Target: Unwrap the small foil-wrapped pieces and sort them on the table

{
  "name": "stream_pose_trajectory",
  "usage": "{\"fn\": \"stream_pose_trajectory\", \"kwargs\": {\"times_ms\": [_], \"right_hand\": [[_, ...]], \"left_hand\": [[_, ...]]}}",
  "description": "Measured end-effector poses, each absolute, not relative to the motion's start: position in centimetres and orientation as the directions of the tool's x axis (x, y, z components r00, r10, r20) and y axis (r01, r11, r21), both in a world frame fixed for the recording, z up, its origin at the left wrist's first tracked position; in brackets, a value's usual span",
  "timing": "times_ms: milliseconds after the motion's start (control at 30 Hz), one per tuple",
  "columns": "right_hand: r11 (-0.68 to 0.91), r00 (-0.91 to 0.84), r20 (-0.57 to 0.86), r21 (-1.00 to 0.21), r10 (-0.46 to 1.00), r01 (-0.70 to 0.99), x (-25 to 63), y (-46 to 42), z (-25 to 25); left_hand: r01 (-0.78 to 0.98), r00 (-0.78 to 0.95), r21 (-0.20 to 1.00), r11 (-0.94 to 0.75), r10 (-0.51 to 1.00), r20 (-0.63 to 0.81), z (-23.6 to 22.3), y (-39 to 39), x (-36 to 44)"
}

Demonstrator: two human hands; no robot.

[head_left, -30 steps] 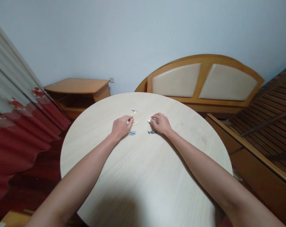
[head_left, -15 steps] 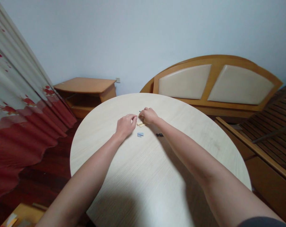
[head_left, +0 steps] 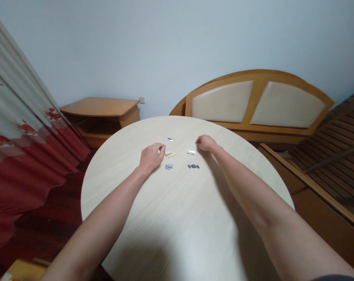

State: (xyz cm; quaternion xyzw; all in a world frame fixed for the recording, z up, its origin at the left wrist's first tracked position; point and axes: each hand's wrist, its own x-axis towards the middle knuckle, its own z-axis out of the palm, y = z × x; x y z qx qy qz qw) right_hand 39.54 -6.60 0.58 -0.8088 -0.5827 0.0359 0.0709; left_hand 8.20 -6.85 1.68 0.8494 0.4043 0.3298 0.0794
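Several tiny flat pieces lie on a round pale wooden table [head_left: 182, 218]. My left hand [head_left: 151, 155] rests curled on the table, its fingertips touching a tan piece [head_left: 169, 154]. A light grey piece [head_left: 169, 166] lies just below that hand. My right hand [head_left: 205, 143] is curled with fingers pressed together, just right of a white piece [head_left: 191, 152]; whether it holds anything is hidden. A dark grey piece [head_left: 193, 166] lies nearer me, and a small grey-and-white piece [head_left: 171, 139] lies farther back.
A wooden headboard [head_left: 257, 105] with two cream pads leans on the wall behind the table. A low wooden cabinet [head_left: 102, 115] stands at the back left. A red and white curtain [head_left: 21, 144] hangs on the left, a slatted bed frame [head_left: 329, 156] on the right.
My right hand has drawn back to the right, away from the tan piece, and a white piece now lies beside it. My left hand has stayed put.
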Motion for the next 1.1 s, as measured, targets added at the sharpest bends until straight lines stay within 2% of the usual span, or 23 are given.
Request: {"fn": "stream_pose_trajectory", "kwargs": {"times_ms": [100,200,267,333,433,500,600,733,833,1000,1100], "right_hand": [[-0.352,0.368,0.056,-0.185,0.928,0.917,41.3,-8.6,0.1],[-0.323,0.394,0.216,-0.302,0.893,0.897,41.3,-10.8,-0.4],[-0.197,0.344,0.343,-0.398,0.874,0.896,40.2,-12.1,-0.6],[0.004,0.253,0.466,-0.482,0.848,0.876,38.1,-13.2,-0.7],[0.270,0.146,0.623,-0.523,0.769,0.809,34.6,-14.6,-0.2],[0.388,0.089,0.669,-0.528,0.738,0.755,32.6,-15.3,0.2],[0.484,0.042,0.670,-0.575,0.741,0.659,30.7,-16.0,0.5],[0.472,0.117,0.595,-0.729,0.795,0.496,29.8,-16.3,-0.3],[0.487,0.145,0.576,-0.780,0.805,0.394,29.3,-16.2,-1.0],[0.481,0.202,0.557,-0.814,0.806,0.324,28.6,-15.9,-1.6],[0.451,0.237,0.544,-0.821,0.805,0.351,28.7,-15.9,-1.7]], "left_hand": [[0.641,0.460,0.399,-0.656,0.744,0.485,1.7,-6.9,8.3],[0.633,0.477,0.392,-0.668,0.735,0.482,1.6,-7.1,8.5],[0.620,0.501,0.380,-0.687,0.719,0.482,1.6,-7.4,8.8],[0.603,0.532,0.367,-0.708,0.700,0.477,1.6,-7.9,9.1],[0.569,0.591,0.352,-0.743,0.668,0.453,1.7,-8.7,9.5],[0.546,0.634,0.336,-0.768,0.640,0.433,1.7,-9.2,9.7],[0.508,0.685,0.314,-0.802,0.598,0.416,1.6,-9.5,10.1],[0.468,0.715,0.301,-0.831,0.556,0.424,1.4,-9.7,10.3],[0.452,0.720,0.290,-0.844,0.536,0.439,1.3,-9.8,10.5],[0.457,0.715,0.292,-0.840,0.543,0.440,1.3,-10.1,10.8],[0.476,0.683,0.309,-0.823,0.567,0.460,1.2,-10.0,10.8]]}}
